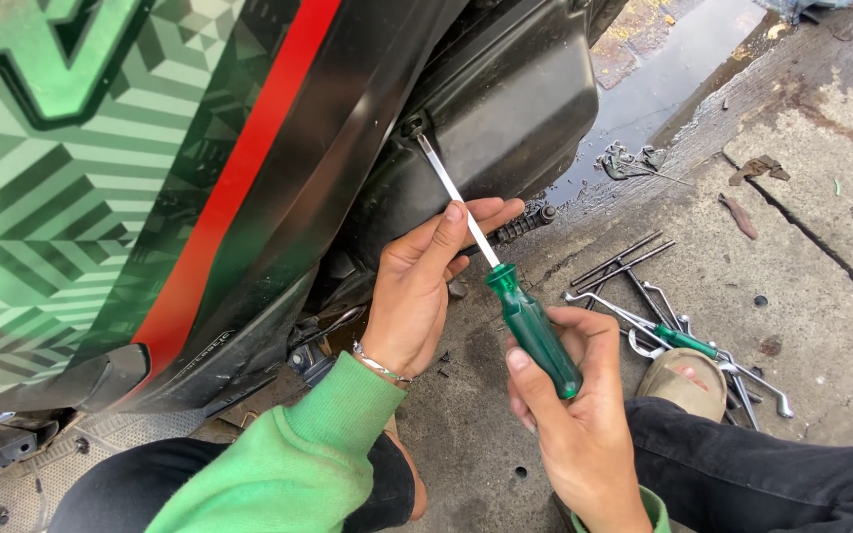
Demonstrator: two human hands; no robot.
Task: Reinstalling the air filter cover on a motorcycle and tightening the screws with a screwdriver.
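The person crouches beside a scooter, and the right hand [570, 415] is wrapped around the translucent green handle of a long screwdriver [530, 331], fingers closed firmly on it with the thumb lying along the grip. The metal shaft runs up and to the left, its tip seated at a screw [414, 126] in the black plastic underpanel [505, 109] of the scooter. The left hand [422, 286] is held half open beside the shaft, palm turned toward it, and the fingertips [456, 212] rest against the bare metal partway along, steadying it rather than gripping (the fingers are loosely curled, not clamped). A thin bracelet [382, 367] sits on that wrist, above a bright green sleeve [298, 464].

To the left, the scooter's side panel [61, 217] shows a green geometric pattern edged by a red stripe [239, 178]. A black footpeg [525, 225] juts out just behind the left hand's fingers.

On the cracked concrete ground [821, 227] to the right lies a loose heap of tools [663, 316]: metal rods, wrenches and a second, smaller green-handled screwdriver [678, 338], all just beside the person's sandalled foot [688, 380]. A puddle [663, 79] of water lies farther back, near the top edge.
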